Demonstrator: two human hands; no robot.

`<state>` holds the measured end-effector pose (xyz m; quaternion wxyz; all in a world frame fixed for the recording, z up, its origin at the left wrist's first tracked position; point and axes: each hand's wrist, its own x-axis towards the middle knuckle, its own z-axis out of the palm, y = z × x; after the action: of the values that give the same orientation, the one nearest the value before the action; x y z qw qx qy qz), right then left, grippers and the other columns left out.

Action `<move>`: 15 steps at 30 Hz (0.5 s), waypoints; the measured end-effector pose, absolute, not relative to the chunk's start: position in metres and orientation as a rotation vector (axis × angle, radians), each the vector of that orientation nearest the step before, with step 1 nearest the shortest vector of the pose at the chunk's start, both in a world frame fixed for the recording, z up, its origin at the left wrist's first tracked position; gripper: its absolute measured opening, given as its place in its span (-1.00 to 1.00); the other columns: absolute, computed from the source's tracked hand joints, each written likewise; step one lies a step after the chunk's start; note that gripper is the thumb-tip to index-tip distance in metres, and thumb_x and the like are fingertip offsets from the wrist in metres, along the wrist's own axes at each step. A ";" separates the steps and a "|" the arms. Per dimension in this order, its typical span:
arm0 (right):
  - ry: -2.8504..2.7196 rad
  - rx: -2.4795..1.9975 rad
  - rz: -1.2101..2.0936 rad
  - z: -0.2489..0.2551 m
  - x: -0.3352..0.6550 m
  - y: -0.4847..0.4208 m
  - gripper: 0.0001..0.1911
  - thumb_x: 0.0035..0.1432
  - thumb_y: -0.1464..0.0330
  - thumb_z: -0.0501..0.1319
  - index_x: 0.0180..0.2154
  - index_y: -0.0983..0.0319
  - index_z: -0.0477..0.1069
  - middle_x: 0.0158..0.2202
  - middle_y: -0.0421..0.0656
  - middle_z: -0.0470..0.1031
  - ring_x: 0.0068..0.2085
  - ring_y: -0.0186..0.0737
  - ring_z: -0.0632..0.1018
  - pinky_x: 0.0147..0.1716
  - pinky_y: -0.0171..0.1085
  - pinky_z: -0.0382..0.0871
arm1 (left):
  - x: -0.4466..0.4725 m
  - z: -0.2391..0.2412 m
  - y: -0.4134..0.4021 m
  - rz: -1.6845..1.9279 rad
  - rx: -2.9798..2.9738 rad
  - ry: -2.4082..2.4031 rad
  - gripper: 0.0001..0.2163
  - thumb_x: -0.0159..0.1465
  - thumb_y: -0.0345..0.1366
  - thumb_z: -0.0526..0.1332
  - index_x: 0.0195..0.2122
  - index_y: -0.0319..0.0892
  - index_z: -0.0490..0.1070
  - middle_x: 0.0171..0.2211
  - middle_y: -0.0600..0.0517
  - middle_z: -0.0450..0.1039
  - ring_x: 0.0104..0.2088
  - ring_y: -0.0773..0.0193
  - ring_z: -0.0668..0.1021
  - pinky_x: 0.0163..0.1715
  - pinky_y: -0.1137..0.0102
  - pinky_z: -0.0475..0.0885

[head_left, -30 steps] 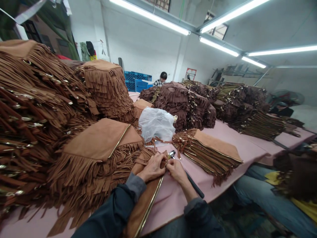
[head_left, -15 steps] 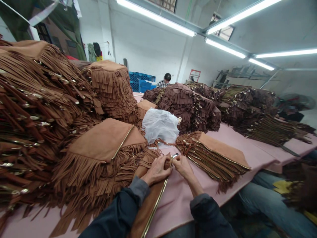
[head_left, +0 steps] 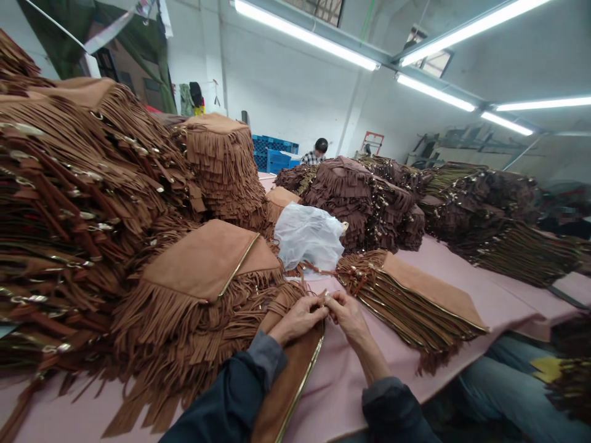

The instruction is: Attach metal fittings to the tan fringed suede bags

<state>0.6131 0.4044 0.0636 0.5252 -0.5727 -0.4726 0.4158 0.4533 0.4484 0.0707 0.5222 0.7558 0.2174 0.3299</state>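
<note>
A brown fringed bag (head_left: 289, 387) with a gold zip along its edge lies on the table, under my left wrist. My left hand (head_left: 301, 319) is closed, thumb and fingers pinching the bag's far end. Against it, my right hand (head_left: 349, 316) pinches a small shiny metal clasp (head_left: 327, 296) at the same spot. The fingers hide most of the clasp. Close to the left lies a stack of tan fringed bags (head_left: 203, 258). To the right is a row of brown bags (head_left: 429, 283) with gold zips.
Tall piles of brown fringed bags (head_left: 221, 166) stand left and behind. Dark brown bags (head_left: 341, 184) are heaped farther back. A white plastic bag (head_left: 307, 237) sits beyond my hands on the pink table cover (head_left: 341, 381). A person (head_left: 316, 152) is behind; jeans-clad legs (head_left: 503, 381) show at right.
The view has shifted, so things appear farther right. My fingers have closed in around the metal clasp, which showed more plainly before. Both hands stay together at the bag's end.
</note>
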 end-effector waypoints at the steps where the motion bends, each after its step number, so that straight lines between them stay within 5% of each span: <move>1: -1.159 -1.369 0.999 0.064 0.615 0.406 -0.57 0.05 -0.01 0.32 -0.41 0.24 0.40 -0.64 -0.31 0.28 -0.62 -0.38 0.26 -0.62 -0.38 0.11 | 0.453 0.071 0.448 0.794 1.780 0.507 -0.75 0.31 -0.24 0.10 -0.34 -0.27 0.50 -0.38 0.02 0.47 -0.34 0.28 0.42 -0.27 0.43 0.32; 7: -1.325 -1.597 0.711 0.070 0.638 0.449 -0.54 0.20 -0.01 0.07 -0.35 0.26 0.42 -0.56 -0.21 0.39 -0.53 -0.27 0.40 -0.52 -0.33 0.31 | 0.454 0.061 0.450 0.804 1.714 0.581 -0.79 0.26 -0.26 0.17 -0.42 -0.26 0.49 -0.47 0.06 0.41 -0.42 0.33 0.37 -0.35 0.46 0.26; 15: -1.447 -1.855 0.508 0.071 0.624 0.551 -0.91 -0.02 0.40 0.28 -0.37 0.20 0.49 -0.20 -0.01 0.53 -0.01 0.01 0.48 -0.06 -0.17 0.27 | 0.457 0.055 0.453 0.852 1.585 0.644 -0.87 0.18 -0.28 0.26 -0.34 -0.25 0.48 -0.42 0.05 0.44 -0.40 0.33 0.41 -0.38 0.46 0.26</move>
<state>0.6243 0.5508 0.0708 0.3590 -0.7194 -0.5610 0.1971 0.4571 0.4533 0.0549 0.5771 0.6773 0.2750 0.3642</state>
